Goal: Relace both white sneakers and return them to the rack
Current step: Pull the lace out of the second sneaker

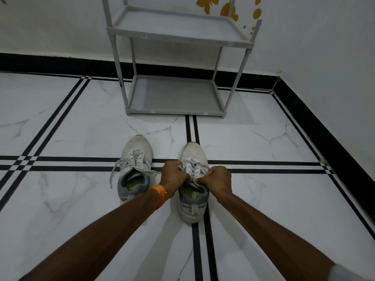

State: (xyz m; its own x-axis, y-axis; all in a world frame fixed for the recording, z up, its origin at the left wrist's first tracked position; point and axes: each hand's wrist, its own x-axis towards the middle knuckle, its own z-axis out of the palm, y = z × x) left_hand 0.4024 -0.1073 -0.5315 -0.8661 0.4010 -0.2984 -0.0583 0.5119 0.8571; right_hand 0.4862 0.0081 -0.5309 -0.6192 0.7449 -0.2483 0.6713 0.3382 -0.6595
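Observation:
Two white sneakers with grey heels stand on the tiled floor, toes pointing at the rack. The left sneaker [135, 159] is laced, with loose lace ends trailing off to both sides. Over the tongue of the right sneaker [192, 201], my left hand [174, 176] and my right hand [218, 179] are each closed on a white lace end, knuckles nearly touching. An orange thread band circles my left wrist. The grey two-shelf rack [174, 110] stands against the wall beyond the shoes, and both shelves are bare.
White marble-look floor with black double lines runs all around. A black skirting [324, 126] and white walls close off the back and the right side. Orange butterfly decals [229, 9] sit on the wall behind the rack.

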